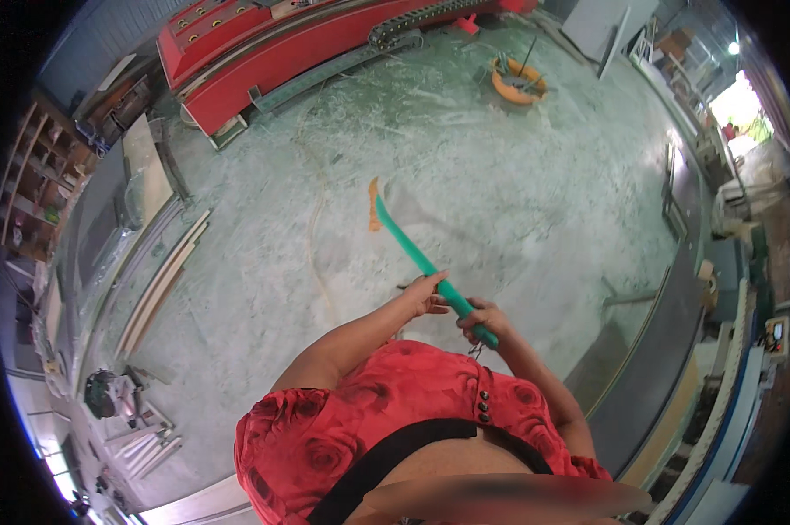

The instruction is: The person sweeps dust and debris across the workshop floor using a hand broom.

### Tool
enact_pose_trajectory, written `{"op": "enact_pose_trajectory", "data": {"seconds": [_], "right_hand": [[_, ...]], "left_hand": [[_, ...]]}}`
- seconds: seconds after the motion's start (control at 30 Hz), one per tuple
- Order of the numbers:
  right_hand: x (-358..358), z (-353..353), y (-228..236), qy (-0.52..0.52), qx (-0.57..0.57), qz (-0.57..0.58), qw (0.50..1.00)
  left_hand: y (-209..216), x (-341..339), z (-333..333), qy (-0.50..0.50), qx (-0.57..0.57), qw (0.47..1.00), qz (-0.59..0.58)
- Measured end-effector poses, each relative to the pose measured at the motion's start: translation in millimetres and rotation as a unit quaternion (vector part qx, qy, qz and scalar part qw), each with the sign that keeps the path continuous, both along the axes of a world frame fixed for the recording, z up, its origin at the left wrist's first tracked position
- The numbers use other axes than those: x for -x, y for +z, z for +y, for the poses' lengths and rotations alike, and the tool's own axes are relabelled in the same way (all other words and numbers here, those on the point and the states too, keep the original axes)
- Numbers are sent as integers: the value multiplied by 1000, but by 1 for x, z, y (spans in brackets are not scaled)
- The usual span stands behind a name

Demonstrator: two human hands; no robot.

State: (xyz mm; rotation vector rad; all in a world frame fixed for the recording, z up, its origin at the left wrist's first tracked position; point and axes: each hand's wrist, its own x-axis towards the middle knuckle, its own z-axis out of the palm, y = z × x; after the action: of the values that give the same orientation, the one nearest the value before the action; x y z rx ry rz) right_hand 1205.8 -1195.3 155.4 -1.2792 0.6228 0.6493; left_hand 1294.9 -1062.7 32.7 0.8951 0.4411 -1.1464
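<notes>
Both my hands are closed round a long green pole (405, 244), which slants from my chest down toward the floor ahead. A narrow orange-brown head (374, 206) sits at its far end, apparently on the floor, like that of a floor broom; no bristles can be made out. My left hand (428, 295) grips the pole lower down, thumb along the top and fingers curled underneath. Closer to the near end, my right hand (482, 320) wraps round it, and the pole's butt sticks out past the fingers.
A large red machine (272, 70) with a cable chain stands across the far left. Toward the far right is an orange basin (518, 84) with dark things in it. Long boards (163, 284) lie on the left; dark panels (649, 367) line the right. The floor (263, 219) is pale and dusty.
</notes>
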Motion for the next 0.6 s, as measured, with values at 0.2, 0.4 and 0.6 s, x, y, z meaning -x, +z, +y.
{"op": "enact_pose_trajectory", "data": {"seconds": [0.2, 0.4, 0.6], "right_hand": [[-120, -61, 13, 38, 14, 11, 999], [-228, -110, 10, 75, 21, 23, 997], [-357, -166, -2, 116, -29, 8, 993]], "left_hand": [[-10, -121, -80, 102, -14, 990, 97], [-5, -224, -127, 135, -78, 985, 76], [-20, -341, -173, 223, -81, 969, 68]]}}
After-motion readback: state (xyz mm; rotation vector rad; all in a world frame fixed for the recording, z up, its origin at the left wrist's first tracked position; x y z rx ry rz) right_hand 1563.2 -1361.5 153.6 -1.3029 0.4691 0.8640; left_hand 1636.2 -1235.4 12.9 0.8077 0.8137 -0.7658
